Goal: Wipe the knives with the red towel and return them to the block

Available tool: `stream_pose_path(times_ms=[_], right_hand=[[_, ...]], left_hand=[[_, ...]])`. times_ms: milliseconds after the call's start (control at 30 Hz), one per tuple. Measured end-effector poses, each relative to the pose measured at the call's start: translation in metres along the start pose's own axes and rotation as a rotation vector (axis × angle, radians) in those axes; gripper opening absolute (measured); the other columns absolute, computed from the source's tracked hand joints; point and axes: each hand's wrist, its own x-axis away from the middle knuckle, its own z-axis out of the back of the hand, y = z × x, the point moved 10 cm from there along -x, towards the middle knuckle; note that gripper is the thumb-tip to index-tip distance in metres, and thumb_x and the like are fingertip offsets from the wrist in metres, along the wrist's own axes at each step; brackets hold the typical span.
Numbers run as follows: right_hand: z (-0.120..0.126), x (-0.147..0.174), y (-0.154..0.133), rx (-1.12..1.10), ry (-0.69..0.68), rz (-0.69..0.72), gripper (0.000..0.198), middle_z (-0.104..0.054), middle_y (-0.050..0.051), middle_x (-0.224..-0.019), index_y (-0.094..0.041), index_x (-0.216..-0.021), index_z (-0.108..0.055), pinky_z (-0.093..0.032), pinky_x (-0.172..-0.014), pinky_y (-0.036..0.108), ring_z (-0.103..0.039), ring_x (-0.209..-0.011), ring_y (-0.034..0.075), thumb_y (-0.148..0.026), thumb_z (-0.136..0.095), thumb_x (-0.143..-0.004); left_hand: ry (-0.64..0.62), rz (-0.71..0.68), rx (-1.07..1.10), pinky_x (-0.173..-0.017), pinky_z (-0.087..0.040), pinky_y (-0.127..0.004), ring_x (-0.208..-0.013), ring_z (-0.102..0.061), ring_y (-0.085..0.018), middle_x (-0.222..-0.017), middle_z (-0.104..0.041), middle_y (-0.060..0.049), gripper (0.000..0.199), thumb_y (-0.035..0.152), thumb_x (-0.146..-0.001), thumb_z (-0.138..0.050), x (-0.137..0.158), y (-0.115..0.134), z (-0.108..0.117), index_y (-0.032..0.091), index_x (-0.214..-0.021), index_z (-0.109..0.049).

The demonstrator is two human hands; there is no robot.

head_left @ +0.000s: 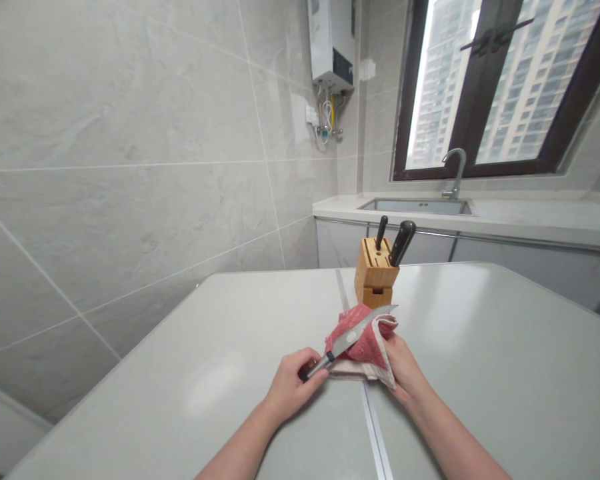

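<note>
My left hand (296,383) is closed around the dark handle of a kitchen knife (353,335). Its blade points away to the upper right and lies against a red cloth (367,353) with a pale edge. On the other side, my right hand (404,367) grips the cloth behind the blade; its fingers are mostly hidden by the folds. Just beyond the cloth stands a wooden knife block (375,270). Two black-handled knives rise from it, a slim one (381,233) and a thicker one (403,243).
Both hands are over a pale table (240,320) with a seam running through it. A grey tiled wall (155,100) borders it on the left. Behind are a counter (530,213) with a sink (415,205), a faucet (459,170), a window and a wall-mounted heater (330,43).
</note>
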Motion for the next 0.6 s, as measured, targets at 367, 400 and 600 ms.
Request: stream_pose_path(times_ms=[367,400,600], right_hand=[[0.0005,0.0001,0.0000,0.014,0.000,-0.001,0.038,-0.071,0.011,-0.096,-0.016,-0.095,-0.065,-0.050,-0.081,0.038,-0.063,-0.094,0.030,-0.035,-0.070,-0.063],[0.0016,-0.0001,0.0003,0.019,0.008,-0.003,0.038,-0.071,0.011,-0.095,-0.016,-0.094,-0.066,-0.050,-0.080,0.037,-0.063,-0.094,0.030,-0.036,-0.071,-0.062],[0.0044,-0.0020,0.0035,0.019,0.012,-0.002,0.032,-0.072,0.009,-0.093,-0.017,-0.090,-0.065,-0.051,-0.078,0.037,-0.065,-0.090,0.029,-0.035,-0.070,-0.065]], left_hand=[[0.014,-0.009,-0.012,-0.054,-0.031,-0.021,-0.057,-0.042,-0.011,-0.063,-0.051,0.001,0.021,0.035,-0.080,-0.053,0.0005,-0.0018,-0.0004,0.015,-0.078,-0.059],[0.016,-0.010,-0.011,-0.054,-0.031,-0.021,-0.057,-0.042,-0.011,-0.063,-0.051,0.001,0.021,0.035,-0.080,-0.053,0.0005,-0.0016,0.0001,0.015,-0.078,-0.059],[0.023,0.003,-0.002,-0.054,-0.031,-0.021,-0.056,-0.041,-0.011,-0.062,-0.050,0.002,0.021,0.036,-0.079,-0.054,0.0008,-0.0030,0.0015,0.015,-0.077,-0.058]])
